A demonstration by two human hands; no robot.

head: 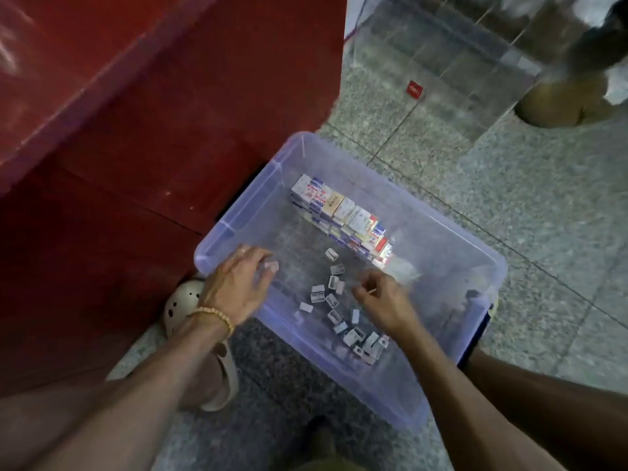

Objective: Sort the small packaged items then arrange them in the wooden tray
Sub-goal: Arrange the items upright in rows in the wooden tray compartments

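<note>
a speckled stone floor [509, 205] beside a red cabinet [153, 113] holds a clear plastic bin [441, 232]. inside, colourful small boxes [339, 212] stand stacked along the far side, with loose small packets [334, 300] scattered nearer. the left hand [238, 287] pinches 1 packet [272, 266]; the right hand [380, 297] is blurred, its grasp unclear.

The picture is dim overall, with dark corners. A bright hot spot glares on the near end of the stacked boxes [382, 256]. Both hands [238, 287] are smeared by motion blur. The upper right is badly blurred, and the wide lens bends the floor [543, 198] lines.
</note>
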